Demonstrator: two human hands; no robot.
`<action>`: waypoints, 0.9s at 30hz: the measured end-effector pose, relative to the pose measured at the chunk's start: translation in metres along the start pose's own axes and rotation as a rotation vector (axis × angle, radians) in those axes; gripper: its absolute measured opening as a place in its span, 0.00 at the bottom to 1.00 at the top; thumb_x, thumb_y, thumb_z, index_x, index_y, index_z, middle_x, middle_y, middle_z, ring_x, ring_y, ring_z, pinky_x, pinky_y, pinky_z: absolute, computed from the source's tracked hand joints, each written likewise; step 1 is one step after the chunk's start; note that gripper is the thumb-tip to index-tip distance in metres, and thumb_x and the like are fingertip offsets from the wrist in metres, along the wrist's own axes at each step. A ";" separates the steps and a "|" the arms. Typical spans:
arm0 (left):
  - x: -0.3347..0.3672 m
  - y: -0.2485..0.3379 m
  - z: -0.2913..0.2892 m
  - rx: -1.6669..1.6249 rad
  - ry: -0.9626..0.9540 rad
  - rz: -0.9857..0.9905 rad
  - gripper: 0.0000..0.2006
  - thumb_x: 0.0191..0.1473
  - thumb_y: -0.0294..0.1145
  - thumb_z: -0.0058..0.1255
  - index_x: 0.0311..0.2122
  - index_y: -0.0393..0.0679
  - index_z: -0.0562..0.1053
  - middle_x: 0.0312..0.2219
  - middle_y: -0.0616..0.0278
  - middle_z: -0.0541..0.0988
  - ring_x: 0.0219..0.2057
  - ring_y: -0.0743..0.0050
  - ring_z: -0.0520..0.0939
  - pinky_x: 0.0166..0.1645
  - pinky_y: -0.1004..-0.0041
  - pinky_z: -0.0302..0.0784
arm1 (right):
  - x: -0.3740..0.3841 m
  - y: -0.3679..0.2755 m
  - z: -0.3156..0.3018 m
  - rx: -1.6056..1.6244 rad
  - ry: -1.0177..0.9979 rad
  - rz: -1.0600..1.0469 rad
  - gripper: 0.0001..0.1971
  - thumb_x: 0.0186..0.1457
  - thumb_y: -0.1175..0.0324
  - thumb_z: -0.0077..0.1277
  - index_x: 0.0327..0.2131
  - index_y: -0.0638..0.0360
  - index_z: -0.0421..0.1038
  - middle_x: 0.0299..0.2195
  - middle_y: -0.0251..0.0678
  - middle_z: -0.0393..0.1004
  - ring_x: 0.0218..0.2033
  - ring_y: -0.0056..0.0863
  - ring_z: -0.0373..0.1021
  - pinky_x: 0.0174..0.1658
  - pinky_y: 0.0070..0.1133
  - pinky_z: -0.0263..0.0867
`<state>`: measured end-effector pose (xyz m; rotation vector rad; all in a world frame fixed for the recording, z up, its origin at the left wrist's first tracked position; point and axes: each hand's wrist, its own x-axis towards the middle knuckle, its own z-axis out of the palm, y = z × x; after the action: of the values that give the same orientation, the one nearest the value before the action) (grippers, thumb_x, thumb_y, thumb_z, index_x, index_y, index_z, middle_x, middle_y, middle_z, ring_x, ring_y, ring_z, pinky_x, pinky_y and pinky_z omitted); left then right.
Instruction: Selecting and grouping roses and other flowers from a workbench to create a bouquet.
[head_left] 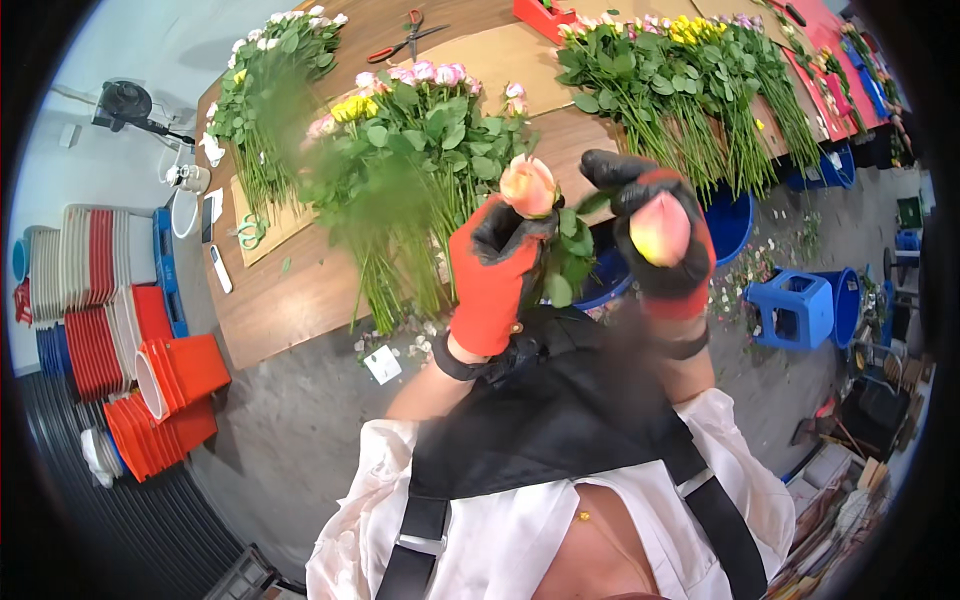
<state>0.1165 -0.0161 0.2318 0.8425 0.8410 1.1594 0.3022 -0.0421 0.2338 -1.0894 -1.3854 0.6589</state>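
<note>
Head view: left hand (495,268) clamped on one peach rose (527,186); right hand (680,277) holding one pink-yellow petal (661,230).

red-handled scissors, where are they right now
The red-handled scissors lie on the wooden table, near the top edge of the head view, left of centre, just beyond the pink roses.

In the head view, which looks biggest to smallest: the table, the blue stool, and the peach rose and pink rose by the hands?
1. Table
2. Blue stool
3. Peach rose and pink rose: too alike to rank; one may be nearer the camera.
</note>
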 end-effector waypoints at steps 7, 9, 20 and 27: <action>0.003 0.004 -0.006 0.512 0.105 0.391 0.11 0.46 0.18 0.57 0.38 0.35 0.75 0.32 0.63 0.77 0.32 0.77 0.77 0.39 0.77 0.72 | 0.009 -0.040 0.006 0.214 0.094 0.093 0.16 0.47 0.78 0.50 0.43 0.68 0.72 0.49 0.42 0.70 0.49 0.31 0.69 0.54 0.26 0.61; 0.004 0.004 -0.005 0.543 0.117 0.414 0.11 0.45 0.19 0.58 0.37 0.34 0.75 0.31 0.62 0.76 0.31 0.76 0.77 0.38 0.77 0.72 | 0.009 -0.043 0.012 0.174 0.114 0.112 0.15 0.47 0.81 0.50 0.42 0.67 0.73 0.49 0.41 0.70 0.47 0.30 0.70 0.51 0.25 0.64; -0.003 -0.002 -0.007 0.488 0.114 0.387 0.11 0.44 0.22 0.62 0.33 0.35 0.73 0.28 0.63 0.75 0.27 0.76 0.76 0.34 0.76 0.71 | 0.023 -0.043 0.030 -0.373 0.100 -0.093 0.15 0.40 0.73 0.63 0.36 0.59 0.76 0.40 0.37 0.75 0.46 0.39 0.69 0.52 0.32 0.62; -0.007 0.003 0.004 0.613 0.102 0.462 0.11 0.42 0.22 0.62 0.33 0.35 0.75 0.28 0.60 0.75 0.26 0.72 0.75 0.32 0.75 0.71 | 0.016 -0.036 0.044 -0.402 0.187 -0.128 0.14 0.39 0.71 0.66 0.33 0.57 0.76 0.37 0.34 0.76 0.44 0.39 0.69 0.54 0.34 0.59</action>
<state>0.1179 -0.0227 0.2367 1.5513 1.1489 1.3693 0.2534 -0.0328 0.2663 -1.3265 -1.4438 0.1804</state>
